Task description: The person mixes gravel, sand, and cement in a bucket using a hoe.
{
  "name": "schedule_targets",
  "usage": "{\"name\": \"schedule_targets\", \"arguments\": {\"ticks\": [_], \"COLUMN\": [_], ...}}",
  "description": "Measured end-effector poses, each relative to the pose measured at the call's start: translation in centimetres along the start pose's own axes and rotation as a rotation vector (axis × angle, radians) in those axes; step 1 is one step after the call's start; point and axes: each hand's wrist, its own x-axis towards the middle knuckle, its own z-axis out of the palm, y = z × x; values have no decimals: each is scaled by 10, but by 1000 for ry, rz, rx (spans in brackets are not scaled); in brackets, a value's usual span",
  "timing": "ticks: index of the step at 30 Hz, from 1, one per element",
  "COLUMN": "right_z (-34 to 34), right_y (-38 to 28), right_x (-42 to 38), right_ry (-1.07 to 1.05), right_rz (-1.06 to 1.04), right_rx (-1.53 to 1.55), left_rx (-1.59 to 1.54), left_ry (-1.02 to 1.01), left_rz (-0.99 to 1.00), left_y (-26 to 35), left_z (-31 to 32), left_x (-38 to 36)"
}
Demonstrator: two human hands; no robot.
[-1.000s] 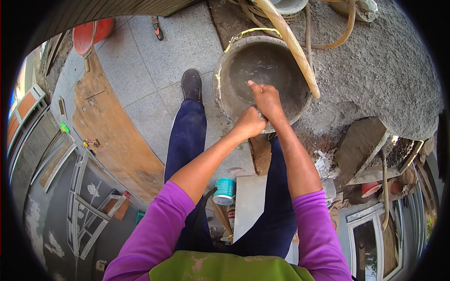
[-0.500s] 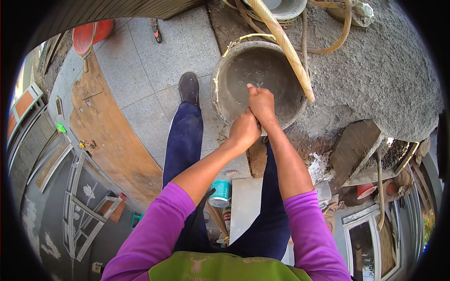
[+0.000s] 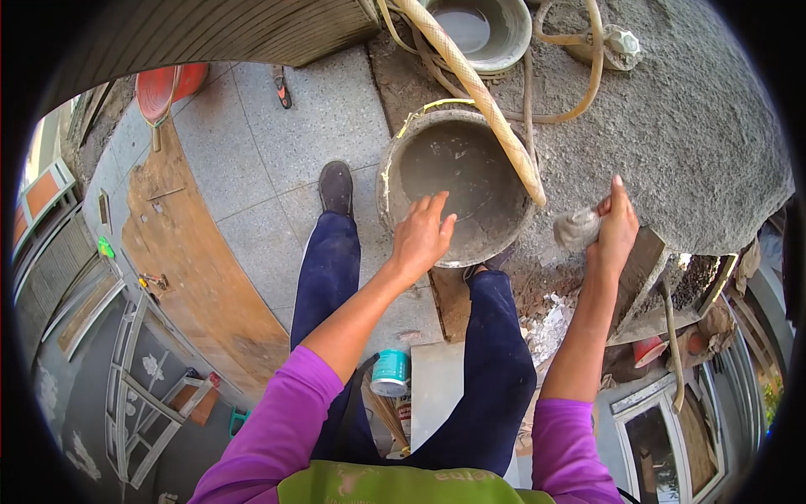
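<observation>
Nearest us, a teal tub [image 3: 390, 372] stands on the floor between our legs. Beyond it, our left hand [image 3: 422, 238] reaches over the near left part of the large bucket [image 3: 483, 254]; its fingers are loosely spread and appear to hold nothing. Our right hand [image 3: 617, 231] is out to the right, apart from the bucket, its fingers drawn in on a grey lump [image 3: 577, 229] that hangs to their left. The lump is too blurred for us to tell what it is made of.

We judge the step in hand to be the handling of that lump; the next move calls for a sure hold on it and a path clear of the hose end.

Cloudy water [image 3: 457, 160] sits in the bucket, and the pale hose [image 3: 477, 91] crosses its far right rim. To the far right spreads a grey heap [image 3: 672, 151]; farthest of all stands a second bucket [image 3: 510, 46].
</observation>
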Motion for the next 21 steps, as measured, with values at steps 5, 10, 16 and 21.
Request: {"name": "schedule_targets", "arguments": {"ticks": [5, 10, 16, 21], "right_z": [88, 27, -193, -353], "right_y": [-68, -101, 20, 118], "right_x": [58, 2, -106, -225], "right_ry": [-219, -197, -212, -294], "right_rz": [-26, -469, -333, 105], "right_rx": [-4, -685, -925, -1051], "left_rx": [122, 316, 190, 110], "left_ry": [347, 536, 174, -6], "left_rz": [212, 327, 76, 38], "left_y": [-5, 11, 40, 86], "left_z": [-31, -67, -85, -81], "left_x": [10, 52, 83, 23]}}
